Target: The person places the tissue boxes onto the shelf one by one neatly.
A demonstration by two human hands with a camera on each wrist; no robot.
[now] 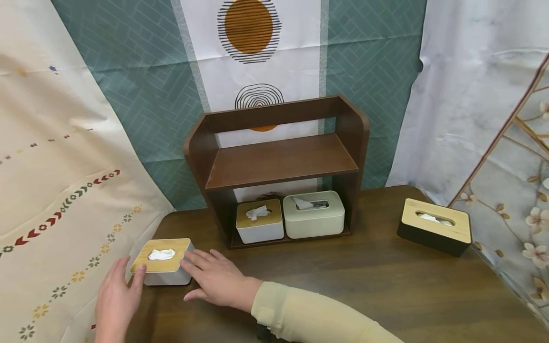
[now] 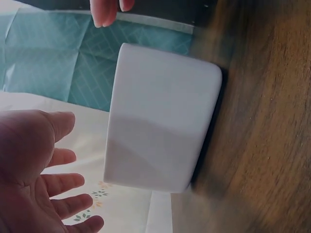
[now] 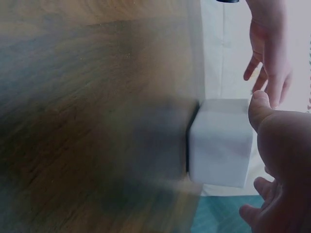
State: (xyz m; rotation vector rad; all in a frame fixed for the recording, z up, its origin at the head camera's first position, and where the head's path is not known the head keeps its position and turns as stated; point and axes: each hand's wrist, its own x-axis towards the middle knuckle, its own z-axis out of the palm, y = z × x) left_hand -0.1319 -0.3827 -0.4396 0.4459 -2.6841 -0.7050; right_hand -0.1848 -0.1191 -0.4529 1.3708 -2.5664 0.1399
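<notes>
A white tissue box (image 1: 165,276) with a light wooden lid and a tissue poking out stands at the table's left side. My left hand (image 1: 116,295) is at its left, fingers spread and apart from the box in the left wrist view. To its right is my right hand (image 1: 218,278), palm down with loosely extended fingers near the lid's corner. In the left wrist view the plain white side of the box (image 2: 160,116) faces the camera beside my left hand (image 2: 34,170). The right wrist view shows the box (image 3: 221,143) near my right hand (image 3: 286,165). Neither hand holds anything.
A brown two-tier shelf (image 1: 280,162) stands at the back. Its lower level holds a white wood-lidded tissue box (image 1: 260,231) and a cream tissue box (image 1: 315,224). A black tissue box with a wooden lid (image 1: 435,231) sits at the right. Curtains (image 1: 141,57) surround the table (image 1: 343,276).
</notes>
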